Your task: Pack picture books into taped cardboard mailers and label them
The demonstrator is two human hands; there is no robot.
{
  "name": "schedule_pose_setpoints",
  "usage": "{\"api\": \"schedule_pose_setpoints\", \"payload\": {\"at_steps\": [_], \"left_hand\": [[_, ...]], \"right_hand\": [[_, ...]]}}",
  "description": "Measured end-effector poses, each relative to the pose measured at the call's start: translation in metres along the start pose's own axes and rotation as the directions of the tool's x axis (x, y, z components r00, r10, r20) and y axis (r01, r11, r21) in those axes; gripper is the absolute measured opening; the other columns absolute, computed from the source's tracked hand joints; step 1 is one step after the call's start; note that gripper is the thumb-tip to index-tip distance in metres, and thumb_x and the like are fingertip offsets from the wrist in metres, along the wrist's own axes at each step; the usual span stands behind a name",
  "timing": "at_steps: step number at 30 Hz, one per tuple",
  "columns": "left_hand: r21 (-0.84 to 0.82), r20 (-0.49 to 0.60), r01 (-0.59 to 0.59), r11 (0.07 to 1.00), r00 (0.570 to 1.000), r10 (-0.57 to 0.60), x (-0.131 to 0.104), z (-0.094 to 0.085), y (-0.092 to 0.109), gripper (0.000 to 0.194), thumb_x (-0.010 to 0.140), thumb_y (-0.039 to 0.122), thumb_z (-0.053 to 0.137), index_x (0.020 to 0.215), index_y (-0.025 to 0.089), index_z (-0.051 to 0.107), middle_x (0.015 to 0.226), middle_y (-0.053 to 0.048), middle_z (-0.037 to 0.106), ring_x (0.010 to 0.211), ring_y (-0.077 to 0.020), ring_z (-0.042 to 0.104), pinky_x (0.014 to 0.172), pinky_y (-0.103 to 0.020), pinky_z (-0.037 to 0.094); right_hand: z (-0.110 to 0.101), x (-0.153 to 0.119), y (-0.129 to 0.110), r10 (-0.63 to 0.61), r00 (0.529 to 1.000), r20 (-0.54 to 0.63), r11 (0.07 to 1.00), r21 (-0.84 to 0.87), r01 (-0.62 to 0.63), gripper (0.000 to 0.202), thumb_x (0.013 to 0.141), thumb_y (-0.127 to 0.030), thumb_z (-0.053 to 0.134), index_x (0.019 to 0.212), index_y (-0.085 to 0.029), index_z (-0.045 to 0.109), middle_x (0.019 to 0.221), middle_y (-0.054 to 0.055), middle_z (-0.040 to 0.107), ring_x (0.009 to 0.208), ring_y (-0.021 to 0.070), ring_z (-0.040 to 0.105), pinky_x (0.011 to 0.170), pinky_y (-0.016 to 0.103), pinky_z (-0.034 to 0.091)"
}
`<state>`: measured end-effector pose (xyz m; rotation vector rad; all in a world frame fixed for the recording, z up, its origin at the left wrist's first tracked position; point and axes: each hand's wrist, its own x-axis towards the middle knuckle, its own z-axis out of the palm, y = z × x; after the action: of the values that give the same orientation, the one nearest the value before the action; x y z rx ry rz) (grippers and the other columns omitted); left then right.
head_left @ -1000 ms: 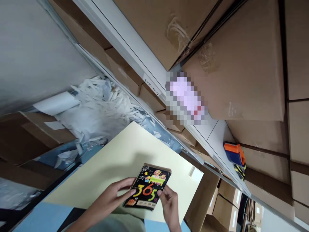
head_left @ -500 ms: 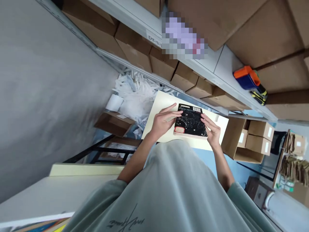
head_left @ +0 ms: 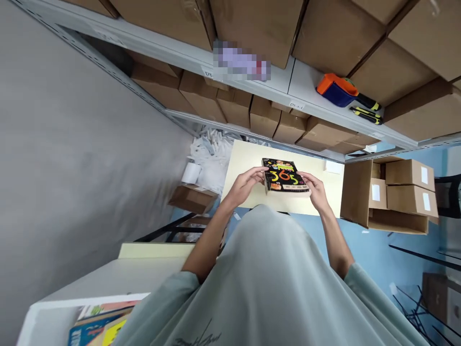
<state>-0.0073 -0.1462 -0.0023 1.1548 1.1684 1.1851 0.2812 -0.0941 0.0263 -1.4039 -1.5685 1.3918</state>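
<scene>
A thick black book (head_left: 284, 177) with large coloured "365" numerals on its cover is held over the pale yellow tabletop (head_left: 245, 156). My left hand (head_left: 245, 185) grips its left edge, fingers bent at the upper left corner. On the opposite side, my right hand (head_left: 314, 189) closes on the right edge with fingertips on the cover. The book's page block shows along the edge nearest me. Whether its underside touches the table I cannot tell.
A small white box (head_left: 333, 167) lies at the table's right end, beside an open carton (head_left: 356, 192) holding smaller boxes. Cardboard boxes fill the shelf (head_left: 273, 79) above, where an orange and blue tape dispenser (head_left: 336, 90) and a cutter (head_left: 366, 115) lie. White paper scraps (head_left: 212, 158) are heaped at left.
The book has been turned over: its starry side with the barcode was up, now the "365" cover is up. Both hands now hold its side edges. The camera view has shifted.
</scene>
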Motion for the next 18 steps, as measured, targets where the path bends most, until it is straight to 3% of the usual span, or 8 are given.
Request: {"api": "schedule_pose_setpoints", "payload": {"at_steps": [2, 4, 7, 9, 11, 14, 18], "left_hand": [[0.002, -0.017, 0.029, 1.0, 0.999, -0.029, -0.003, 0.016, 0.0, 0.043, 0.097, 0.05, 0.073, 0.126, 0.018, 0.074, 0.09, -0.005, 0.079, 0.08, -0.0182, 0.076, 0.084, -0.033, 0.063], [0.026, -0.069, 0.129, 0.991, 0.989, -0.127, -0.002, 0.034, -0.002, 0.048, 0.09, 0.056, 0.081, 0.117, 0.017, 0.075, 0.076, -0.002, 0.076, 0.064, -0.0163, 0.071, 0.07, -0.03, 0.061], [0.056, -0.151, 0.338, 0.94, 0.933, -0.327, 0.003, 0.063, -0.008, 0.052, 0.087, 0.067, 0.081, 0.094, 0.016, 0.075, 0.059, 0.0, 0.067, 0.043, -0.0123, 0.055, 0.046, -0.025, 0.046], [0.095, -0.189, 0.437, 0.894, 0.89, -0.415, 0.006, 0.08, -0.013, 0.053, 0.087, 0.068, 0.08, 0.086, 0.015, 0.075, 0.055, -0.001, 0.065, 0.04, -0.0112, 0.049, 0.042, -0.025, 0.039], [0.135, -0.217, 0.487, 0.863, 0.864, -0.454, 0.006, 0.096, -0.016, 0.053, 0.085, 0.068, 0.082, 0.086, 0.015, 0.075, 0.055, -0.001, 0.065, 0.039, -0.0111, 0.047, 0.042, -0.025, 0.038], [0.129, -0.26, 0.484, 0.866, 0.859, -0.441, 0.001, 0.116, -0.017, 0.06, 0.083, 0.072, 0.083, 0.095, 0.013, 0.076, 0.063, -0.005, 0.073, 0.042, -0.0122, 0.053, 0.044, -0.025, 0.04], [0.014, -0.306, 0.413, 0.911, 0.869, -0.389, -0.01, 0.136, -0.018, 0.077, 0.096, 0.084, 0.056, 0.113, 0.011, 0.077, 0.089, -0.015, 0.083, 0.066, -0.0209, 0.077, 0.061, -0.029, 0.058]], "right_hand": [[-0.01, -0.006, 0.009, 0.022, 0.998, 0.06, 0.996, 0.082, -0.027, 0.051, 0.084, -0.067, 0.086, 0.111, -0.024, 0.081, 0.107, 0.008, 0.084, 0.101, 0.0259, 0.078, 0.091, 0.039, 0.062], [-0.019, -0.009, 0.021, 0.073, 0.993, 0.091, 0.987, 0.135, -0.085, 0.048, 0.083, -0.068, 0.087, 0.095, -0.022, 0.079, 0.088, 0.007, 0.082, 0.08, 0.0224, 0.076, 0.076, 0.035, 0.061], [-0.029, -0.008, 0.045, 0.174, 0.98, 0.101, 0.967, 0.169, -0.189, 0.058, 0.086, -0.076, 0.08, 0.067, -0.022, 0.067, 0.061, 0.004, 0.07, 0.052, 0.015, 0.06, 0.054, 0.029, 0.048], [-0.035, -0.005, 0.063, 0.221, 0.968, 0.119, 0.952, 0.189, -0.241, 0.065, 0.083, -0.081, 0.079, 0.059, -0.022, 0.063, 0.053, 0.002, 0.064, 0.045, 0.0125, 0.052, 0.047, 0.028, 0.04], [-0.041, -0.006, 0.08, 0.241, 0.959, 0.15, 0.942, 0.203, -0.268, 0.068, 0.081, -0.084, 0.077, 0.059, -0.022, 0.064, 0.055, 0.004, 0.067, 0.045, 0.0121, 0.05, 0.046, 0.028, 0.037], [-0.053, -0.013, 0.095, 0.207, 0.959, 0.195, 0.946, 0.21, -0.247, 0.066, 0.086, -0.084, 0.072, 0.074, -0.019, 0.073, 0.076, 0.011, 0.081, 0.053, 0.0147, 0.061, 0.051, 0.029, 0.045], [-0.071, -0.024, 0.101, 0.148, 0.967, 0.209, 0.95, 0.242, -0.198, 0.077, 0.1, -0.089, 0.045, 0.096, -0.017, 0.074, 0.094, 0.016, 0.085, 0.065, 0.0179, 0.069, 0.06, 0.03, 0.051]]}}
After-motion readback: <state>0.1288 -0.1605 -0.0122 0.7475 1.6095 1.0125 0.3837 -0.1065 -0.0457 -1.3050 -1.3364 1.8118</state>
